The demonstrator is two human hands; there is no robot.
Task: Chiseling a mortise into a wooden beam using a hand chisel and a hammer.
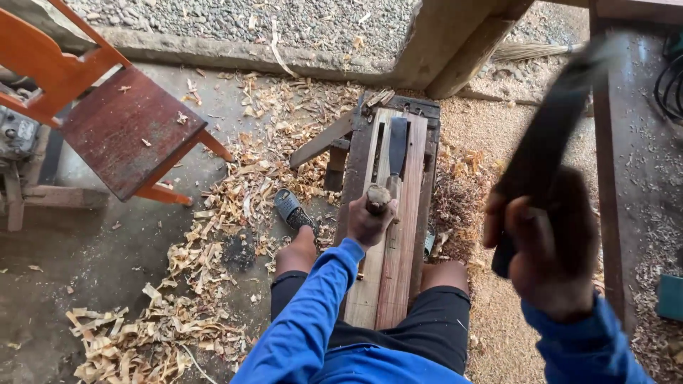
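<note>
Left hand [370, 222] fingers wrapped round chisel [393, 158] handle, blade lying along the plank [398, 270], pointing away; right hand [551, 245], raised and nearer the camera, grips dark mallet [548, 135]

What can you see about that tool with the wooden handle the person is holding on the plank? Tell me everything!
It is a chisel with a broad, flat, dark metal blade and a rounded, worn wooden handle. The left hand grips the handle. The blade stands steeply, its tip on the pale plank of the bench. The right hand holds a dark, blurred striking tool raised above, apart from the chisel.
</note>
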